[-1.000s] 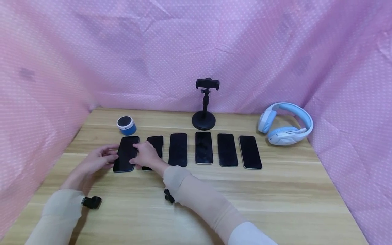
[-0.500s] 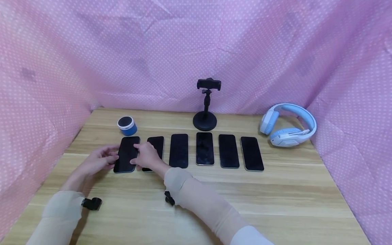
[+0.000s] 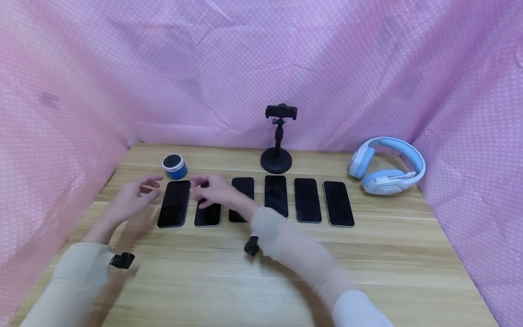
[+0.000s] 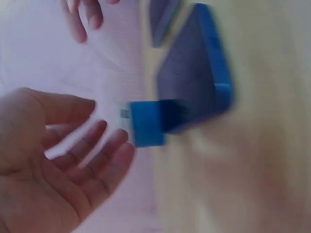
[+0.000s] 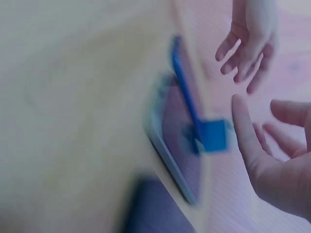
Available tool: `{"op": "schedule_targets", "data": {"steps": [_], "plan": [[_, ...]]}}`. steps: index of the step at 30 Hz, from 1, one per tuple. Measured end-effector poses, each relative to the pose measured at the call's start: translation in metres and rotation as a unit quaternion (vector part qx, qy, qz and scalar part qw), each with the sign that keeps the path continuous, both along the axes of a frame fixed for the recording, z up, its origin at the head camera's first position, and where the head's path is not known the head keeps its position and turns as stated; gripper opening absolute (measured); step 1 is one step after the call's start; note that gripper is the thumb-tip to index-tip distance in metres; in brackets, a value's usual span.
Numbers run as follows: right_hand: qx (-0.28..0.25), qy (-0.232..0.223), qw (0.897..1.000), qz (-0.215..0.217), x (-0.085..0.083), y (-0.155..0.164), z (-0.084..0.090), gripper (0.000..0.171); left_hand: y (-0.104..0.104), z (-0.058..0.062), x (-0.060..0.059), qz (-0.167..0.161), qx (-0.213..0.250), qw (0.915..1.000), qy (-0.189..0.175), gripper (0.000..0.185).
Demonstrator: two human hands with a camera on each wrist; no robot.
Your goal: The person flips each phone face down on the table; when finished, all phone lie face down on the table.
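A dark smartphone [image 3: 175, 204] with a blue edge lies flat at the left end of a row of phones. My left hand [image 3: 132, 200] hovers left of it, fingers spread, holding nothing; in the left wrist view the palm [image 4: 53, 179] is bare. My right hand [image 3: 216, 189] is raised over the second phone [image 3: 208, 215] and covers part of it. Its fingers are loosely extended, with nothing between them in the right wrist view. Both hands are apart from the phones. Behind the leftmost phone stands a small round blue-and-white speaker [image 3: 175, 167], also seen blurred in both wrist views.
More dark phones continue the row to the right, among them one partly behind my right forearm [image 3: 243, 186] and the rightmost phone [image 3: 338, 204]. A black phone stand [image 3: 276, 160] stands behind the row. White-and-blue headphones [image 3: 386, 181] lie at the back right. Pink dotted cloth [image 3: 229, 68] surrounds the wooden table.
Both hands have let go of the leftmost phone and lifted off its sides. The right hand has moved right and up; the left has risen slightly. The phone stays flat in the row.
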State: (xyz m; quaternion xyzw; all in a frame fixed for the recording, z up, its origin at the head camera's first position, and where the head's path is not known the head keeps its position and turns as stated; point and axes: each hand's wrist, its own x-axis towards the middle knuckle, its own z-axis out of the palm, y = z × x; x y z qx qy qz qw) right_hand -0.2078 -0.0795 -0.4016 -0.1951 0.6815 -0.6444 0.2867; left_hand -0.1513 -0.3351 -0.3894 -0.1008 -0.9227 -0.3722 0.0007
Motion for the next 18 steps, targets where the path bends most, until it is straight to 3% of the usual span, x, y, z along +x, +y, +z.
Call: {"op": "schedule_targets", "data": {"steps": [2, 4, 5, 6, 7, 10, 11, 12, 14, 15, 16, 18], "plan": [[0.008, 0.08, 0.997, 0.017, -0.007, 0.023, 0.014, 0.042, 0.007, 0.016, -0.002, -0.003, -0.012, 0.9985, 0.053, 0.036], [0.032, 0.203, 0.979, 0.016, -0.012, 0.048, 0.031, 0.039, 0.013, 0.031, -0.005, -0.006, -0.007, 0.9956, 0.093, 0.034], [0.055, 0.283, 0.958, 0.006, -0.013, 0.06, 0.04, 0.038, 0.016, 0.038, -0.006, -0.007, -0.006, 0.9938, 0.111, 0.032], [0.079, 0.363, 0.929, -0.01, -0.015, 0.072, 0.049, 0.037, 0.019, 0.043, -0.007, -0.011, -0.007, 0.9915, 0.129, 0.031], [0.096, 0.44, 0.893, -0.031, -0.016, 0.084, 0.057, 0.036, 0.022, 0.048, -0.008, -0.017, -0.011, 0.9881, 0.152, 0.029], [0.128, 0.621, 0.765, -0.114, -0.017, 0.121, 0.079, 0.03, 0.03, 0.058, -0.012, -0.037, -0.027, 0.971, 0.235, 0.03], [0.133, 0.657, 0.729, -0.138, -0.018, 0.132, 0.084, 0.028, 0.033, 0.061, -0.012, -0.037, -0.039, 0.9635, 0.262, 0.031], [0.132, 0.681, 0.703, -0.157, -0.019, 0.144, 0.089, 0.027, 0.035, 0.064, -0.011, -0.036, -0.049, 0.955, 0.29, 0.033], [0.145, 0.708, 0.666, -0.187, -0.019, 0.168, 0.097, 0.029, 0.04, 0.069, -0.011, -0.028, -0.06, 0.9394, 0.336, 0.038], [0.157, 0.712, 0.654, -0.2, -0.018, 0.179, 0.1, 0.031, 0.043, 0.072, -0.01, -0.021, -0.065, 0.9316, 0.357, 0.039], [0.176, 0.714, 0.644, -0.211, -0.018, 0.191, 0.102, 0.033, 0.045, 0.074, -0.011, -0.016, -0.062, 0.9248, 0.375, 0.04], [0.208, 0.708, 0.635, -0.229, -0.016, 0.213, 0.104, 0.037, 0.048, 0.077, -0.012, -0.01, -0.053, 0.9101, 0.411, 0.043]]}}
